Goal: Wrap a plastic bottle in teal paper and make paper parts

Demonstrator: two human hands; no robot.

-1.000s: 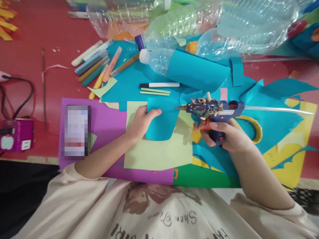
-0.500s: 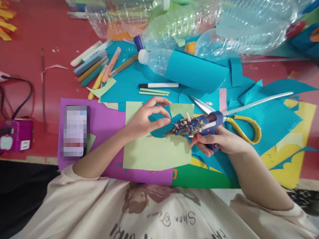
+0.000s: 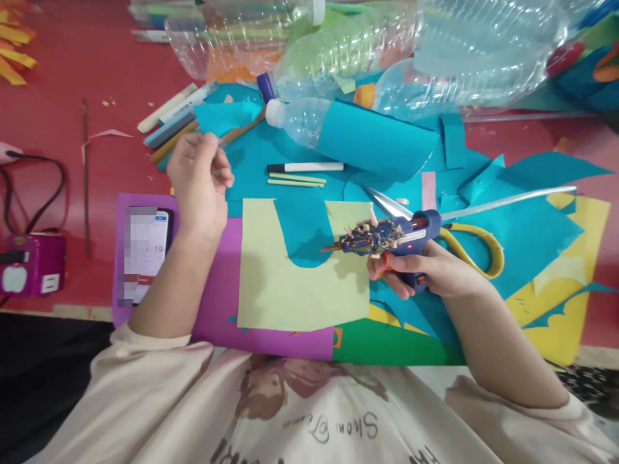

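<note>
Pinched in my left hand [image 3: 200, 183] is a small blue paper piece [image 3: 229, 116], raised over the markers at the back left. A dark blue glue gun [image 3: 411, 241] is gripped in my right hand [image 3: 416, 270], its barrel crusted with bits of debris and its tip pointing left. Beneath the tip, a rounded blue paper strip [image 3: 307, 232] lies on a light green sheet [image 3: 300, 296]. A long clear glue stick [image 3: 507, 200] sticks out of the gun's rear.
Behind the hands lie a bottle wrapped in blue paper [image 3: 377, 138], a white marker [image 3: 314, 167] and more clear bottles [image 3: 358, 48]. Yellow-handled scissors [image 3: 496, 251] rest beside my right hand. A phone [image 3: 147, 251] is on purple paper [image 3: 213, 296] at the left.
My left hand has moved left and back from beside the gun's tip, carrying the small blue piece. The rounded strip is now uncovered. My right hand and the gun have barely moved.
</note>
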